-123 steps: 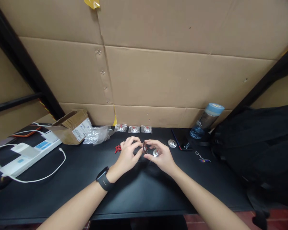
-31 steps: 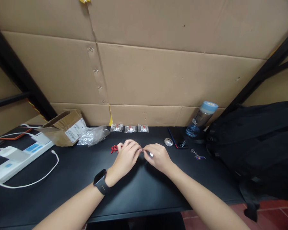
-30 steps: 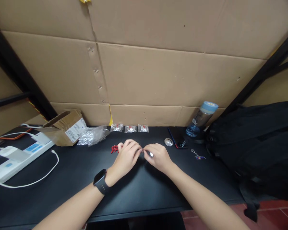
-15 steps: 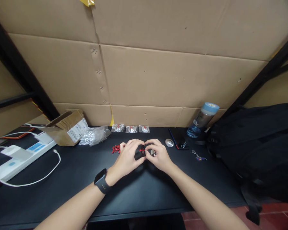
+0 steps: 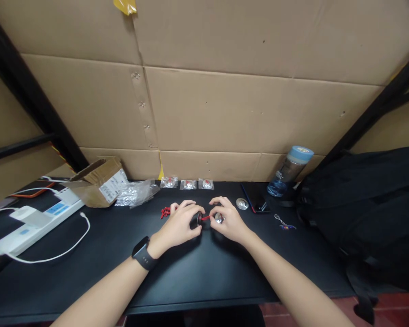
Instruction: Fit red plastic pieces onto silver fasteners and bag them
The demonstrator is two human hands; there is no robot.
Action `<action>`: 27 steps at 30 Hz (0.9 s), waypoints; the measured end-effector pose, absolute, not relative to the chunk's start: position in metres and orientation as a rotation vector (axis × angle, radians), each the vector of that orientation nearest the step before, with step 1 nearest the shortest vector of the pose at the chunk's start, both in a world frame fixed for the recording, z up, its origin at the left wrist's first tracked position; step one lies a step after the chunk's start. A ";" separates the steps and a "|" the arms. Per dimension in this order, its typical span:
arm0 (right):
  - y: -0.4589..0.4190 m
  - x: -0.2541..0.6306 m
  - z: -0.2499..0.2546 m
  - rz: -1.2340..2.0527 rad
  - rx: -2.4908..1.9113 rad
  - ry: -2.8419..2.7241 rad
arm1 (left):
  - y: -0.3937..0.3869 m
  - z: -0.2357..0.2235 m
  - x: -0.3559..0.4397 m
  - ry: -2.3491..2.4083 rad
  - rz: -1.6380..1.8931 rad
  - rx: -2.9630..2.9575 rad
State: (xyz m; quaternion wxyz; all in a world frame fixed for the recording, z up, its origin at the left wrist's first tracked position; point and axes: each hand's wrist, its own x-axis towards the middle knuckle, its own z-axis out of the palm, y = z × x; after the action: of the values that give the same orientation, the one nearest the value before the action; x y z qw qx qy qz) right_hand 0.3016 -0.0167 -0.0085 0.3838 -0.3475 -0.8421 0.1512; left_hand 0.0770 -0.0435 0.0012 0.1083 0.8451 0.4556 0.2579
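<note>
Over the middle of the table, my left hand (image 5: 183, 221) grips a small dark round piece (image 5: 195, 220) by its edge, fingers curled round it. A thin red strip (image 5: 205, 218) stretches from that piece to my right hand (image 5: 229, 222), whose thumb and forefinger pinch its end. Right by those fingers is a shiny silver round piece (image 5: 219, 218); whether it lies on the table or in the hand I cannot tell. Several small red pieces (image 5: 165, 212) lie beside my left fingers. Beyond my right hand rests a silver disc (image 5: 241, 204).
At the back lie bagged discs (image 5: 188, 184) and clear plastic bags (image 5: 136, 193) near an open carton (image 5: 104, 181). Left is a white power strip (image 5: 37, 227) with cables. Right are a phone (image 5: 257, 198), a keychain (image 5: 285, 223), a bottle (image 5: 289, 170) and a black backpack (image 5: 368, 213).
My hands have drawn slightly apart, and the red strip now shows stretched between them. The dark round piece has turned its face towards the right. The view has shifted a little.
</note>
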 end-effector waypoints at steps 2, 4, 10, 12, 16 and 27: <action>-0.017 0.301 -0.011 0.398 -0.869 -2.194 | -0.044 -0.003 0.080 1.332 0.736 2.500; -0.016 0.300 -0.014 0.403 -0.855 -2.238 | -0.044 -0.008 0.082 1.340 0.733 2.507; -0.011 0.313 -0.008 0.365 -0.895 -2.360 | -0.038 -0.019 0.081 1.389 0.727 2.518; -0.009 0.325 -0.004 0.334 -0.973 -2.398 | -0.037 -0.018 0.079 1.409 0.729 2.535; -0.004 0.344 0.002 0.370 -1.097 -2.491 | -0.040 -0.009 0.076 1.336 0.669 2.690; -0.003 0.345 0.003 0.419 -1.155 -2.603 | -0.040 -0.002 0.067 1.302 0.559 2.939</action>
State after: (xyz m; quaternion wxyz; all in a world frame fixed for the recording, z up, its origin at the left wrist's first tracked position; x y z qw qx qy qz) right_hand 0.3452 -0.0031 0.0026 0.1313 -0.3978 -0.8965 0.1442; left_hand 0.0674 -0.0400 -0.0018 -0.0606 0.8991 0.3984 0.1710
